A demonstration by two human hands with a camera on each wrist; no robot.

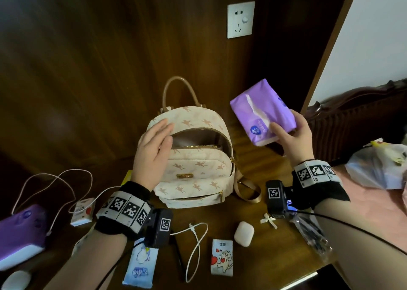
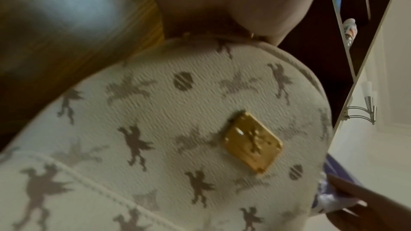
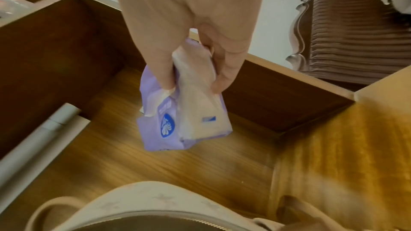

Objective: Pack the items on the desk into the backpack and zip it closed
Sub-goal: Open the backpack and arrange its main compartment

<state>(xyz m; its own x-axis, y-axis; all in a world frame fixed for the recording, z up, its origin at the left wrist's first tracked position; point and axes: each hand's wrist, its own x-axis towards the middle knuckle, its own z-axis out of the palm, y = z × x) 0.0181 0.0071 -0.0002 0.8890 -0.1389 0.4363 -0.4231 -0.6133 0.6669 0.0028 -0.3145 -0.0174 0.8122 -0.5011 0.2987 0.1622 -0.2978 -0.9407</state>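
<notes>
The backpack stands upright on the bench, its main zip open. Your left hand rests at the opening's left rim, fingers straight; it seems only to touch it. Your right hand grips a purple tissue pack in the air, right of the backpack.

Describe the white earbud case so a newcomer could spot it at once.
Start at the patterned backpack standing on the desk. In front of it, toward the person, lies the earbud case, just right of the cat-print tissue packet. It alone there is plain, rounded and glossy white.
</notes>
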